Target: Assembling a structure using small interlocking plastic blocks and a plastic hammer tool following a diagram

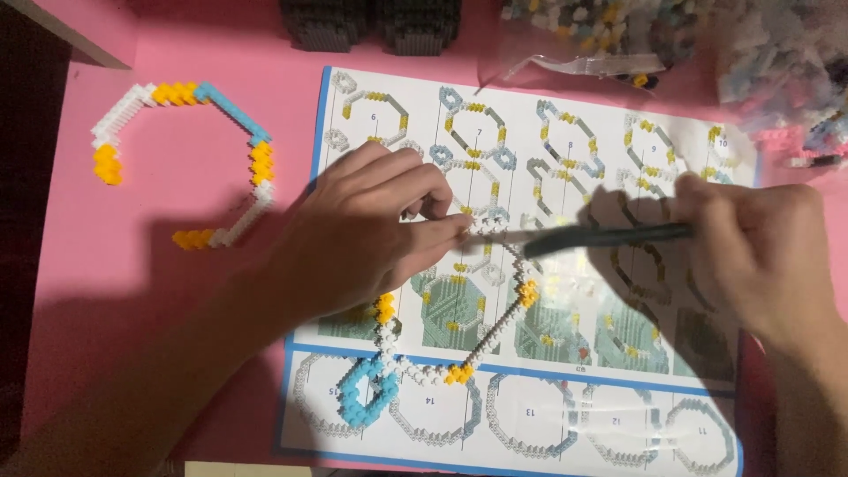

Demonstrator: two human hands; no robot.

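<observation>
My left hand (367, 230) rests on a printed instruction sheet (618, 415) and pinches the top of a ring of small white, yellow and blue building blocks (424, 371) that lies on the sheet. My right hand (760, 243) grips dark tweezers (609, 237), whose tip points left toward the white blocks (488, 223) at my left fingertips. The ring's upper left part is hidden under my left hand.
An open ring segment of white, yellow and blue blocks (190, 159) lies on the pink table (177, 291) at the left. Clear bags of loose blocks (671, 40) sit at the back right. Dark block pieces (371, 22) stand at the back edge.
</observation>
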